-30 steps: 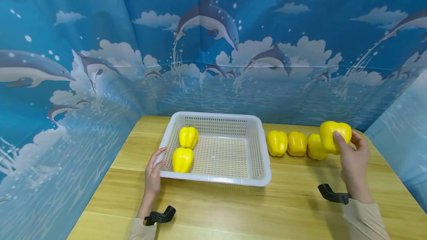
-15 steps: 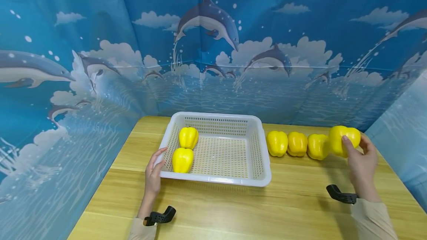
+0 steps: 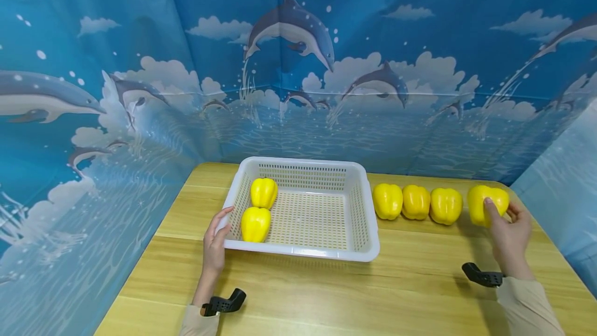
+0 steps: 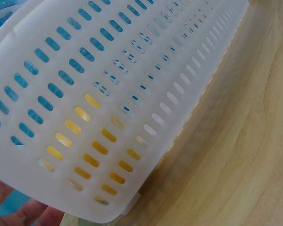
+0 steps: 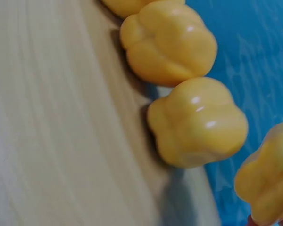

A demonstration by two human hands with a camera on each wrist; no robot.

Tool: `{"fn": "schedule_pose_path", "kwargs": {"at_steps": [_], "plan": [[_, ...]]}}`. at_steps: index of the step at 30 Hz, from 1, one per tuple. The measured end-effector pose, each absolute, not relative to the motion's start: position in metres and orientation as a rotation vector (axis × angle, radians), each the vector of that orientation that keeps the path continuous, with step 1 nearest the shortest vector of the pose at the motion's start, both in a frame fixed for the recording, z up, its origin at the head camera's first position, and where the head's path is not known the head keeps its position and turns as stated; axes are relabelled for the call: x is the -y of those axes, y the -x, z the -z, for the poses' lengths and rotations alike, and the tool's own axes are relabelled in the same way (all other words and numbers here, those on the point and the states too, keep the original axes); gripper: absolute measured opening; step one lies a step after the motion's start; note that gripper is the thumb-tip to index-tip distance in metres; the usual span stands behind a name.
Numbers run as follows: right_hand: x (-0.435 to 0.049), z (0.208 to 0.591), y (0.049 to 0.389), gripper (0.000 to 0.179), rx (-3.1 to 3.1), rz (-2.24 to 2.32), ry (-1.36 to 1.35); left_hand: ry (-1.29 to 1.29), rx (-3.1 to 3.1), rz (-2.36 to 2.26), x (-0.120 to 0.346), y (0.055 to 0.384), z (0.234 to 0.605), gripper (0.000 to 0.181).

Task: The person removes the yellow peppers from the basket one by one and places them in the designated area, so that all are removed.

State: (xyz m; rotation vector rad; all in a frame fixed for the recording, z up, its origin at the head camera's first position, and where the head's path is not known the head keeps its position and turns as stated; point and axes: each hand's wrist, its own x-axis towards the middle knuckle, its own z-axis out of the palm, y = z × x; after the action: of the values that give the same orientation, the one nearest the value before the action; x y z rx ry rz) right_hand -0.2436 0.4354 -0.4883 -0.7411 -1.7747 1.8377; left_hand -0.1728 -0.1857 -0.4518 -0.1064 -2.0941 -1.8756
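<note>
My right hand (image 3: pixel 512 235) holds a yellow bell pepper (image 3: pixel 485 204) at the right end of a row, thumb on its near side and fingers behind. In the right wrist view this pepper (image 5: pixel 269 174) hangs at the right edge, apart from its neighbour. The row's other peppers (image 3: pixel 446 205) stand to its left. My left hand (image 3: pixel 214 245) grips the left side of a white plastic basket (image 3: pixel 298 251), fingertips at the rim. Two yellow bell peppers (image 3: pixel 255 224) sit inside along the left wall. In the left wrist view, fingers (image 4: pixel 23 212) show behind the basket's corner.
Everything stands on a light wooden table (image 3: pixel 298 294). A blue curtain (image 3: pixel 298 118) printed with dolphins hangs right behind its back edge and along both sides. The basket's right wall is close to the leftmost pepper (image 3: pixel 387 201) of the row.
My right hand has moved right and down with its pepper, from overlapping the neighbouring pepper to standing clear at the row's right end. My left hand and the basket have stayed put.
</note>
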Motion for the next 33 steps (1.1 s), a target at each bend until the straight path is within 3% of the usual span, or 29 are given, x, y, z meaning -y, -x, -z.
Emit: {"fn": "schedule_pose_path", "kwargs": {"at_steps": [4, 6, 14, 24, 33], "plan": [[-0.415, 0.472, 0.232, 0.068, 1.809, -1.84, 0.816, 0.111, 2.088, 1.865, 0.186, 0.173, 0.452, 0.038], [-0.409, 0.467, 0.229, 0.078, 1.846, -1.831, 0.874, 0.121, 2.085, 1.859, 0.186, 0.173, 0.451, 0.038], [-0.408, 0.466, 0.231, 0.087, 2.014, -1.725, 1.018, 0.145, 2.076, 1.851, 0.187, 0.175, 0.454, 0.038], [-0.414, 0.472, 0.234, 0.091, 1.935, -1.802, 1.026, 0.165, 2.027, 1.854, 0.197, 0.19, 0.488, 0.037], [-0.421, 0.477, 0.238, 0.09, 1.928, -1.824, 1.02, 0.152, 2.054, 1.861, 0.191, 0.18, 0.464, 0.038]]}}
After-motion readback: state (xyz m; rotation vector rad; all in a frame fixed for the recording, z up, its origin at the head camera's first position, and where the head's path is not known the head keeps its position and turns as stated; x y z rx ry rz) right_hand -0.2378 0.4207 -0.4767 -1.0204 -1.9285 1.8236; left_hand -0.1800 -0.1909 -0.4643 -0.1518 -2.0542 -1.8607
